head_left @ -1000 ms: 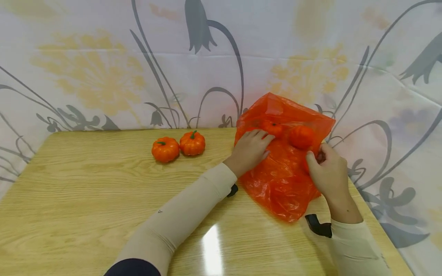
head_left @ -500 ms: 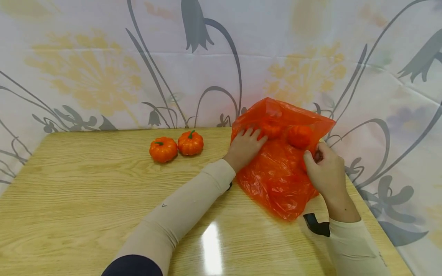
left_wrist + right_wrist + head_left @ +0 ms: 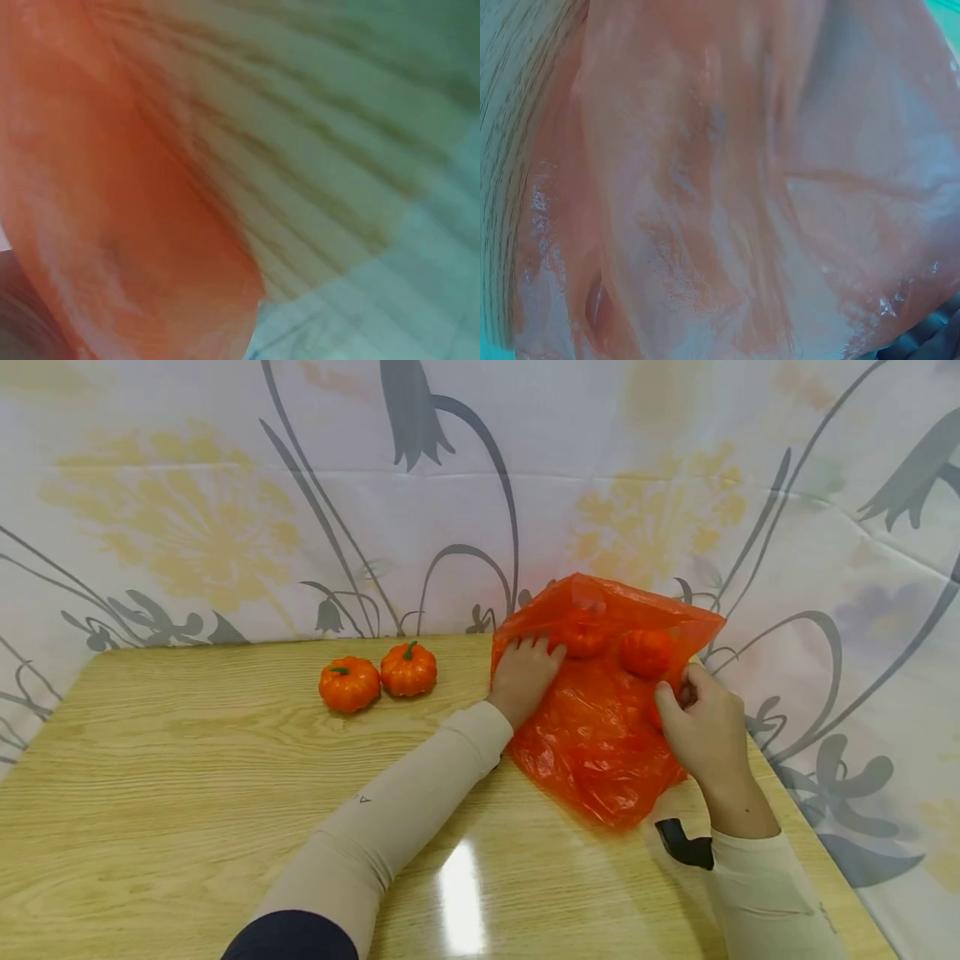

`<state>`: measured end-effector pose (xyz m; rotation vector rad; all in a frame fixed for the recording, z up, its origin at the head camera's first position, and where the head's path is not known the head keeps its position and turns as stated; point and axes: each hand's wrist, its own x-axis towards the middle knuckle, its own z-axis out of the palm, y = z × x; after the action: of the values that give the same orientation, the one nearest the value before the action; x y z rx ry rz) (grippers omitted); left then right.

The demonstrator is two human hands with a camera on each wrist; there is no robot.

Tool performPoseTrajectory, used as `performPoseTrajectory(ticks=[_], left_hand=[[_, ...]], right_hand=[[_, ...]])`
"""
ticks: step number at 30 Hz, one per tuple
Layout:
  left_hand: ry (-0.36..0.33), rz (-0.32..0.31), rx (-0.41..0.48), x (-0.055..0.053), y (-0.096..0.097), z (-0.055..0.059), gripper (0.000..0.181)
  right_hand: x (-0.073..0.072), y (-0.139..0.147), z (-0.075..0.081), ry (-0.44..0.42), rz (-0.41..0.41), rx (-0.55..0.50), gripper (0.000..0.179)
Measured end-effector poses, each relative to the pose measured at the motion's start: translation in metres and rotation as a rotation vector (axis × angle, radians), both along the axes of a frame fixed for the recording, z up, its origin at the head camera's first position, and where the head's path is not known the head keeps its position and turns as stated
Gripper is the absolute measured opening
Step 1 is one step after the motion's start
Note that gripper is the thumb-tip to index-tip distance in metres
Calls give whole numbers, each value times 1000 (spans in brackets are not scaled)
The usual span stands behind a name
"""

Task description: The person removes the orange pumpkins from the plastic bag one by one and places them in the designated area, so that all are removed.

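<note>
A translucent red plastic bag (image 3: 592, 747) lies at the table's right, its upper part raised against the backdrop. Two small orange pumpkins, one at left (image 3: 583, 639) and one at right (image 3: 647, 652), show through the film. My left hand (image 3: 521, 677) holds the bag's left edge with bent fingers; its thumb is hidden. At the other edge my right hand (image 3: 705, 718) pinches the plastic between thumb and fingers. The left wrist view shows red film (image 3: 135, 195) close up. Wrinkled film (image 3: 690, 180) fills most of the right wrist view.
On the wooden table (image 3: 187, 777), a left pumpkin (image 3: 349, 684) and a right pumpkin (image 3: 408, 669) with green stems stand side by side left of the bag. A flowered cloth (image 3: 225, 510) hangs behind the table. A black strap piece (image 3: 684, 845) shows by the right wrist.
My left hand has moved left from the bag's middle to its left edge, its fingers now more bent. That edge has shifted slightly left. My right hand keeps its pinch.
</note>
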<state>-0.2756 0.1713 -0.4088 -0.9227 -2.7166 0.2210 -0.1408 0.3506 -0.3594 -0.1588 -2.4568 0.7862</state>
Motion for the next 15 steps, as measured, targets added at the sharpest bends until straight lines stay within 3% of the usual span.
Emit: performPoseTrajectory(ticks=[7, 15], left_hand=[[30, -25, 22, 2, -7, 7, 44], [84, -122, 96, 22, -10, 16, 53]], right_hand=[[-3, -3, 2, -3, 18, -4, 22], [-2, -1, -1, -17, 3, -2, 22]])
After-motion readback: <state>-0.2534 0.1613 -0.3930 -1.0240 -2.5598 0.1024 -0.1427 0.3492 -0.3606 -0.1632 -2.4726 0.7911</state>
